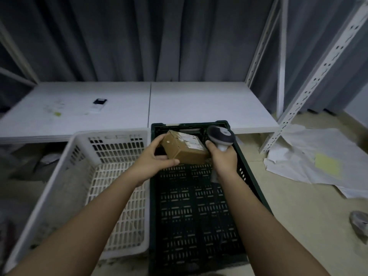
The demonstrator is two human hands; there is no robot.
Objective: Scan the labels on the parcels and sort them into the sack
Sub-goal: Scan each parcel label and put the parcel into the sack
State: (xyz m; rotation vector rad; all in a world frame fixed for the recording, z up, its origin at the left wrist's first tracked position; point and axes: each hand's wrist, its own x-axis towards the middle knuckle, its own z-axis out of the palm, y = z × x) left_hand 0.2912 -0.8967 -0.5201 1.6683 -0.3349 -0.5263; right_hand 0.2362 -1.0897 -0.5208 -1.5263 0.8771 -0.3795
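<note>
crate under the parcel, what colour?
Dark green, nearly black crate; the head view shows it under the parcel.

Looks like a small storeroom or parcel sorting room: white slotted metal shelving (310,84) at right, low white counter (199,104), grey curtain (139,36) behind, white crate (59,166) and dark crate (256,188) on bare floor.
</note>
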